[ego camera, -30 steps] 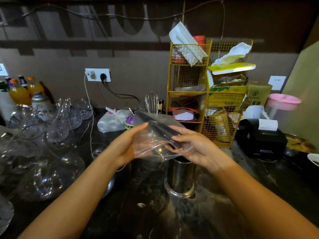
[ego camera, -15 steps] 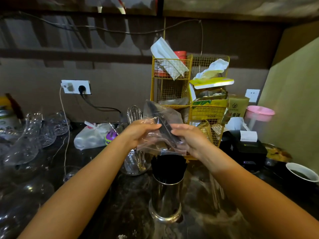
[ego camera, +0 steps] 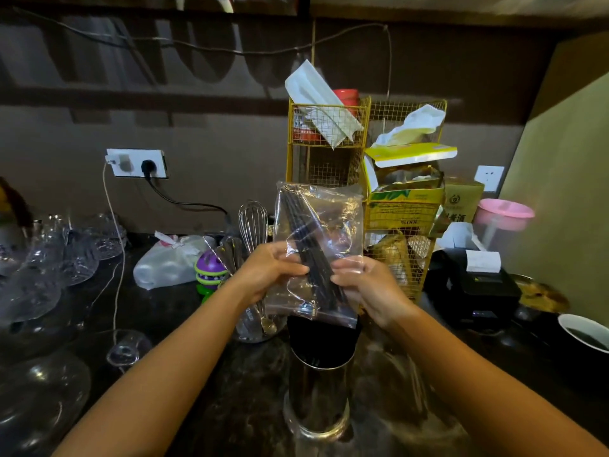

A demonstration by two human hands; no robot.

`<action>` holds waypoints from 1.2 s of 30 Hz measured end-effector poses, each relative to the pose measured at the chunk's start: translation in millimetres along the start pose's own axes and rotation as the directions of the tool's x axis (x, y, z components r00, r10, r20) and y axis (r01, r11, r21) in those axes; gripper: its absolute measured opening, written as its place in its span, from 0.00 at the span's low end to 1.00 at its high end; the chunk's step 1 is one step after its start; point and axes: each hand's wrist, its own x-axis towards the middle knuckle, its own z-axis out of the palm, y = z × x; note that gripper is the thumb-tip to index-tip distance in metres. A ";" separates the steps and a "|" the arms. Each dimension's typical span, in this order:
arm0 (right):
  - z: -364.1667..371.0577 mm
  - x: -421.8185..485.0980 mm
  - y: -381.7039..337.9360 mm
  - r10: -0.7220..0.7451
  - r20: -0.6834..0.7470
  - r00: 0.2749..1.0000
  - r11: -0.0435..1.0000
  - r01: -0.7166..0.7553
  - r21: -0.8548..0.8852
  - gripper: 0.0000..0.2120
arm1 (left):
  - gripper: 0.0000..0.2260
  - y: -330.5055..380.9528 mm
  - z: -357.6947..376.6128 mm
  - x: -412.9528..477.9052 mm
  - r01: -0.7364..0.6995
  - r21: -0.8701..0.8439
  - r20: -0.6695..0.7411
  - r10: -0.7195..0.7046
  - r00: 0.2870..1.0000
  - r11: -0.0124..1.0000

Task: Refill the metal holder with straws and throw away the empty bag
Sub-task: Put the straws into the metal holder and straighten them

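Mostly done by the look of it: the metal holder on the dark surface is already packed with black straws, and only a few straws sit in the clear bag held right above it. Left hand and right hand both have fingers pinched on the bag (upright, mouth down). Emptying it and binning it are left.

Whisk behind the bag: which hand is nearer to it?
Left. The left hand grips the clear bag just below and right of the whisk; the right hand holds the bag's far side.
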 end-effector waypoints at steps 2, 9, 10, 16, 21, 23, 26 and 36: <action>-1.8 -0.5 3.0 -0.002 -0.006 1.000 1.000 0.002 0.003 0.10 | 0.16 -2.0 1.1 0.4 -0.007 0.000 0.015 0.007 1.000 1.000; -7.6 -3.0 3.6 -0.028 0.010 1.000 0.999 0.027 0.045 0.08 | 0.15 -4.3 1.8 3.5 -0.058 0.016 0.051 0.057 0.997 0.998; -7.4 -3.5 3.3 -0.028 0.009 1.000 0.998 0.028 0.054 0.08 | 0.16 -2.8 1.9 2.9 -0.066 0.020 0.059 0.065 0.996 0.998; -5.3 -6.5 1.4 -0.029 0.014 0.999 0.995 0.027 0.094 0.07 | 0.18 0.5 0.7 0.9 -0.111 0.043 0.078 0.108 0.991 0.993; -2.1 -10.4 -5.3 -0.050 0.008 0.999 0.994 0.049 0.099 0.08 | 0.15 4.8 -1.8 -1.1 -0.126 0.056 0.066 0.122 0.990 0.991; 0.2 -12.5 -8.8 -0.062 -0.006 0.998 0.994 0.062 0.093 0.08 | 0.13 11.1 -2.4 -8.4 -0.133 0.069 0.049 0.130 0.990 0.989; 5.9 -29.1 -22.4 -0.087 -0.002 0.996 0.991 0.087 0.103 0.08 | 0.09 21.9 -4.0 -28.7 -0.150 0.108 -0.019 0.153 0.988 0.983; 35.4 -54.6 -39.9 -0.148 0.079 0.986 0.987 0.142 0.081 0.07 | 0.08 31.6 -21.1 -88.8 -0.217 0.153 -0.244 0.250 0.937 0.964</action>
